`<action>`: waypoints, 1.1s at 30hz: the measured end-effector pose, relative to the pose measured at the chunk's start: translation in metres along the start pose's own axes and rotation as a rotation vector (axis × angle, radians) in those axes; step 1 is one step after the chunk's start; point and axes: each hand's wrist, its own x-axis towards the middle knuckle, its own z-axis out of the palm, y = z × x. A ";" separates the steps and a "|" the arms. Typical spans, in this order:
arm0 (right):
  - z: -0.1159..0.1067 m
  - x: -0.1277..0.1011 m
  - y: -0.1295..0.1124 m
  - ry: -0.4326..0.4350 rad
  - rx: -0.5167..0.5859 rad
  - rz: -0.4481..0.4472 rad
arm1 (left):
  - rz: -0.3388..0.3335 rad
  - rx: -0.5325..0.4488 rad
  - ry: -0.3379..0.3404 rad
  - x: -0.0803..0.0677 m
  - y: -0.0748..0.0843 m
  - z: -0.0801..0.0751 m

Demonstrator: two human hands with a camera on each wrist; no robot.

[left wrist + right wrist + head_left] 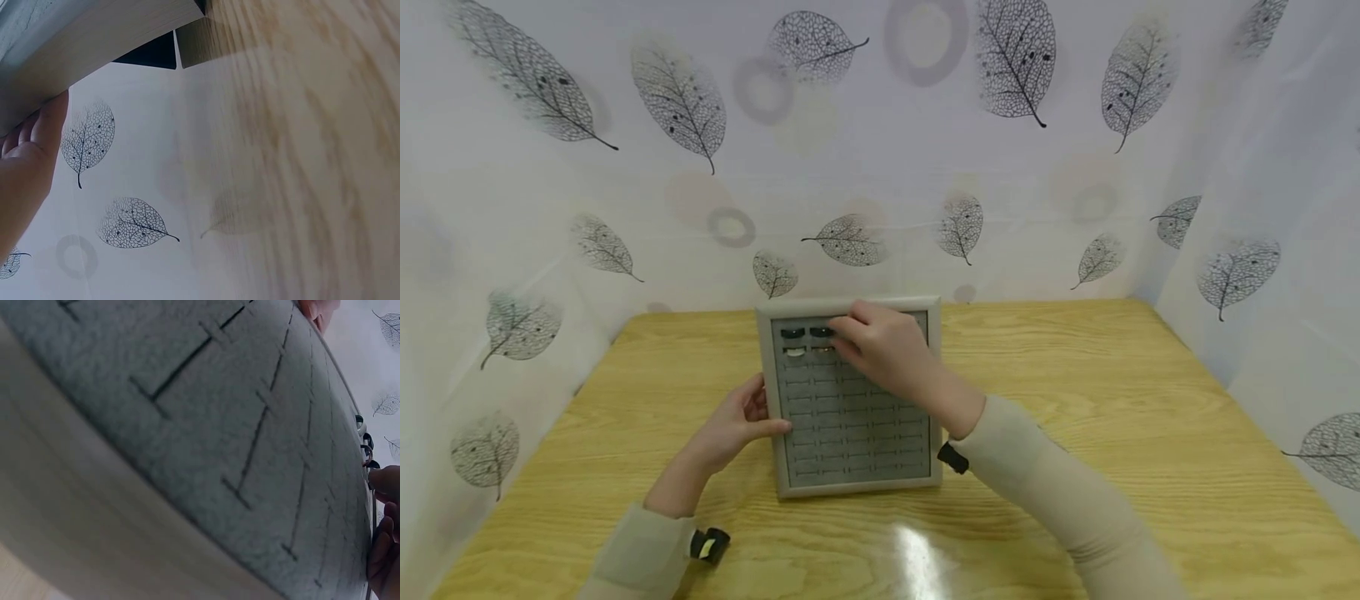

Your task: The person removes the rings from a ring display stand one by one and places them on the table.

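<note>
A ring display board (857, 450) with a pale frame and grey slotted padding stands tilted on the table. At its left edge my left hand (730, 429) grips the frame, thumb on the front, fingers behind; the left wrist view shows those fingers (50, 122) against the frame's side. Near the top my right hand (887, 350) pinches at a black ring (822, 332) in the upper row, its fingertips partly hiding it. Another black ring (792, 332) sits to the left. Below are a whitish ring (794, 352) and a partly covered gold-toned ring (822, 349).
The wooden table (1097, 400) extends on both sides of the board. A leaf-printed cloth (880, 150) hangs behind and at the sides. Black straps (709, 546) sit at the wrists. Lower rows of the padding show bare slots.
</note>
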 end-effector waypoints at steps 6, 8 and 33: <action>0.005 0.004 -0.002 0.005 -0.045 -0.006 | 0.024 -0.008 -0.010 0.000 0.001 0.000; 0.006 0.004 -0.002 0.007 -0.043 -0.004 | 0.022 -0.016 -0.012 0.000 0.002 0.000; 0.013 0.003 0.008 0.096 0.166 -0.007 | 0.009 0.001 -0.017 0.000 0.002 0.000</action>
